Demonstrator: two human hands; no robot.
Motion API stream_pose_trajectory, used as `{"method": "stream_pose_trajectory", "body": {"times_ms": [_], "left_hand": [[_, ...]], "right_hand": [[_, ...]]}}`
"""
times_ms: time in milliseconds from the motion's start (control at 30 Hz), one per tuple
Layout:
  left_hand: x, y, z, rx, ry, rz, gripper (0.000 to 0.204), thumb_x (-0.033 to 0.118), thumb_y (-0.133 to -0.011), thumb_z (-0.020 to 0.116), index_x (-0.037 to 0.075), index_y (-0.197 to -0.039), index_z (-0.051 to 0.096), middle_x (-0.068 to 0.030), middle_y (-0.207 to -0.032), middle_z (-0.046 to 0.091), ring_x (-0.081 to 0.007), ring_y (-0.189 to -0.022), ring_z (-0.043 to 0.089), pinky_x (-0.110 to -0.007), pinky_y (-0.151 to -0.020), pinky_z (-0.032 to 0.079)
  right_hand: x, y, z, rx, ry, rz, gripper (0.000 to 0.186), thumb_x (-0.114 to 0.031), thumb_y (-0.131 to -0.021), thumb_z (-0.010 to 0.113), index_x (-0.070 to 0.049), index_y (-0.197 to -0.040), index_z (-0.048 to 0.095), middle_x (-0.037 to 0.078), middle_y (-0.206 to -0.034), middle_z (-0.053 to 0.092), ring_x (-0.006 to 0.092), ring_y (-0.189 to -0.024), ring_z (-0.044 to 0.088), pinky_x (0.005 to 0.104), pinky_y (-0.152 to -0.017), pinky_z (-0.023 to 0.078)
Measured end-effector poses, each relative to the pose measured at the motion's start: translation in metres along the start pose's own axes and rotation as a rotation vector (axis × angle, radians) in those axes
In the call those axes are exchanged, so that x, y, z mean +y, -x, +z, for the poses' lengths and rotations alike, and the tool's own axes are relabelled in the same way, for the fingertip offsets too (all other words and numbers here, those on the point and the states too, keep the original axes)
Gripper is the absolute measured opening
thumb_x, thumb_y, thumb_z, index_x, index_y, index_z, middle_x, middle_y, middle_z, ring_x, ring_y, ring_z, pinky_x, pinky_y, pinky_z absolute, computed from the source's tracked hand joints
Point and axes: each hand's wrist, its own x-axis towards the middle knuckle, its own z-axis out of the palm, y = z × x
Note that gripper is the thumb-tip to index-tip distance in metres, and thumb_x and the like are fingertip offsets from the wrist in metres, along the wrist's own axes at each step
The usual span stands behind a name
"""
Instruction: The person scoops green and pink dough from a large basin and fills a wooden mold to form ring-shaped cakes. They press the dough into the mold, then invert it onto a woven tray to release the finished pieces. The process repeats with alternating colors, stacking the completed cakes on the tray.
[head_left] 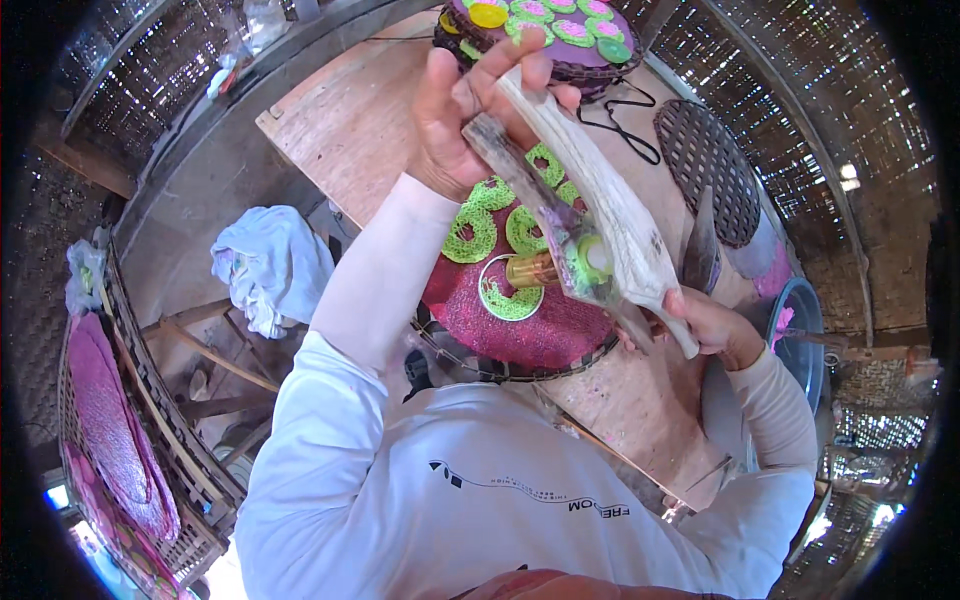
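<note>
Left hand [470, 105] and right hand [705, 325] clasp a wooden press [610, 215] above the round tray [540, 335], its nozzle partly hidden

Daylight enters through the woven walls [790, 70]; scene bright, shadows soft. Fisheye bends edges; corners black; rim detail blurred.
</note>
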Motion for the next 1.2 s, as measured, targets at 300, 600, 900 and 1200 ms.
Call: {"method": "stream_pose_trajectory", "body": {"times_ms": [300,600,900,1200], "left_hand": [[-0.011,0.043,-0.022,0.332,0.033,-0.084,0.032,0.048,-0.085,0.045,0.020,-0.072,0.051,0.0051,-0.066,0.047,-0.0177,-0.076,0.046,-0.033,-0.077,0.037],[-0.001,0.064,-0.027,0.454,0.053,-0.049,0.045,0.047,-0.089,0.035,0.020,-0.058,0.053,0.0049,-0.052,0.049,-0.0183,-0.060,0.049,-0.032,-0.072,0.037],[0.017,0.082,-0.023,0.583,0.059,0.006,0.039,0.042,-0.090,0.036,0.020,-0.060,0.047,0.0048,-0.051,0.048,-0.0172,-0.057,0.049,-0.035,-0.072,0.040],[-0.013,0.086,-0.019,0.678,0.105,0.012,0.039,0.045,-0.089,0.038,0.018,-0.063,0.047,0.0057,-0.050,0.045,-0.0163,-0.058,0.049,-0.036,-0.073,0.042]], "right_hand": [[0.024,-0.030,-0.010,0.234,0.292,0.103,0.068,-0.056,-0.084,0.043,0.004,-0.115,0.049,0.009,-0.100,0.057,0.0138,-0.092,0.051,0.0253,-0.079,0.040],[0.032,-0.051,0.003,0.360,0.493,-0.032,0.060,-0.053,-0.083,0.047,0.004,-0.098,0.058,0.005,-0.077,0.058,0.0121,-0.075,0.050,0.0282,-0.068,0.041],[0.029,-0.066,0.022,0.317,0.357,0.068,0.057,-0.053,-0.083,0.049,0.001,-0.069,0.058,0.002,-0.056,0.052,0.0097,-0.051,0.048,0.0256,-0.047,0.038],[0.024,-0.038,0.021,0.422,0.480,0.109,0.058,-0.055,-0.081,0.050,0.001,-0.070,0.059,0.003,-0.057,0.053,0.0090,-0.052,0.049,0.0246,-0.048,0.039]]}}
